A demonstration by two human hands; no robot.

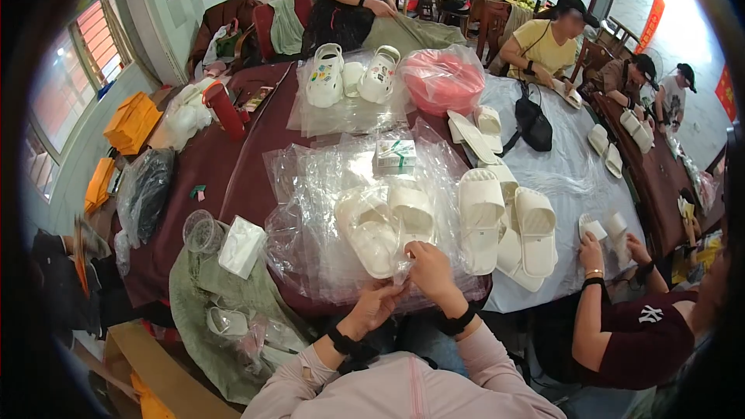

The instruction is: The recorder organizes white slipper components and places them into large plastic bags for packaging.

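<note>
A pair of white slide sandals (411,216) lies in front of me, at least partly under the clear film of a plastic bag (363,252). My right hand (431,270) pinches the bag's near edge just below the sandals. Close beside it, my left hand (374,309) has its fingers closed on the same edge, lower down. Under the sandals spreads a stack of flat clear bags (306,194). A small white box with a green band (396,155) rests on the stack's far part. More white slides (481,221) are piled to the right of my hands.
White clogs (326,77) and a red bundle in plastic (442,81) stand farther back. A tissue pack (242,248) and a clear tub (202,231) sit left. A red tumbler (225,111) stands beyond them. At right, a co-worker's hands (591,254) handle slides.
</note>
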